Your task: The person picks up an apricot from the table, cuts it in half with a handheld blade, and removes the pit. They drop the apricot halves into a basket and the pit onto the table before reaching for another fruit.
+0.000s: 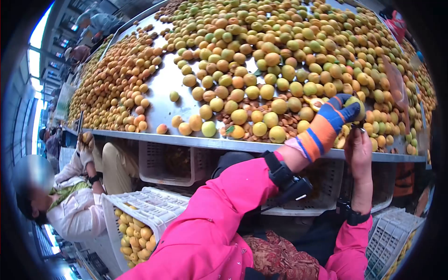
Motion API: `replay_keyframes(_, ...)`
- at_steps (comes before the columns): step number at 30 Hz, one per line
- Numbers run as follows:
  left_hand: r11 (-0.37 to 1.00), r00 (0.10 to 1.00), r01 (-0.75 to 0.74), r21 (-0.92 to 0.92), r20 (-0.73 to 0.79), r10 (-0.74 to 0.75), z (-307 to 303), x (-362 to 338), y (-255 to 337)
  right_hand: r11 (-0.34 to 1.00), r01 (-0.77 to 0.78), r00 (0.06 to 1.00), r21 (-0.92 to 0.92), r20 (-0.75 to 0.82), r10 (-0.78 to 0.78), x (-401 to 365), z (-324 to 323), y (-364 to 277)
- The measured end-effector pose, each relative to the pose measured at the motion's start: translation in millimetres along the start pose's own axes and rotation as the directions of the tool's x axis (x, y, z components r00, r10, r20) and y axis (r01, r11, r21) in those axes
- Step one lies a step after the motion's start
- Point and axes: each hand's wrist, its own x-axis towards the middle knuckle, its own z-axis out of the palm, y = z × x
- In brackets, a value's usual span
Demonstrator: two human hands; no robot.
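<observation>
My left hand [332,120], in an orange and blue striped glove, grips a yellow-green apricot [356,110] over the table's front edge. Close below that fruit, my bare right hand [359,148] is closed on a small knife [361,131]; only a short dark and shiny bit of it shows above the fingers. Beside the gloved fingers lies a split apricot [315,102] with its orange inside showing. Loose apricot pits [291,122] are scattered among whole fruit in front of my left hand.
The metal table [163,102] carries a large heap of apricots [261,46]. White crates [165,161] stand under it, and a crate of apricots [151,205] is at my left. Another crate [389,233] stands at right. A co-worker [77,205] works on the left.
</observation>
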Motion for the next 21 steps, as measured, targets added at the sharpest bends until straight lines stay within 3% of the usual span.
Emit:
replay_keyframes(2,0.919,0.990,0.120,-0.375,-0.017,-0.136,2,-3,-6,0.996,-0.090,0.994,-0.007,0.062,0.090,-5,2,-9)
replay_keyframes(5,0.912,0.993,0.107,-0.396,-0.009,-0.120,6,-1,-5,0.996,-0.089,0.996,0.010,-0.012,0.089,-8,4,-4)
replay_keyframes(6,0.909,0.990,0.129,-0.397,0.005,-0.138,6,3,-2,0.996,-0.071,0.997,-0.059,-0.036,0.069,-8,-3,-3)
replay_keyframes(8,0.998,0.996,0.054,0.011,-0.074,-0.053,-1,9,3,0.992,-0.108,0.992,-0.065,0.051,0.112,-6,-25,-3)
replay_keyframes(10,0.955,0.996,-0.003,0.297,-0.080,0.028,3,6,20,0.988,-0.109,0.992,-0.109,0.044,0.114,-7,-28,-11)
replay_keyframes(13,0.893,0.997,-0.074,0.443,0.005,0.080,3,6,23,0.992,-0.125,0.988,-0.025,0.092,0.127,-8,-28,-8)
replay_keyframes(15,0.999,0.992,0.025,0.042,-0.122,-0.020,11,6,5,0.994,-0.075,0.990,-0.078,-0.124,0.065,-9,-10,-7)
replay_keyframes(16,0.982,0.982,0.079,-0.171,-0.153,-0.106,15,3,-1,0.994,-0.075,0.990,-0.077,-0.122,0.065,-8,-10,-4)
replay_keyframes(18,0.976,0.976,0.106,-0.191,-0.168,-0.138,14,4,-8,0.975,-0.053,0.992,-0.217,-0.127,0.026,-8,-13,1)
replay_keyframes(19,0.976,0.976,0.106,-0.192,-0.168,-0.139,12,3,-2,0.986,-0.114,0.989,-0.118,-0.110,0.101,-8,-11,-7)
replay_keyframes(21,0.941,0.994,0.031,0.338,-0.107,0.006,4,5,13,0.981,-0.123,0.990,-0.151,-0.086,0.111,-8,-14,-13)
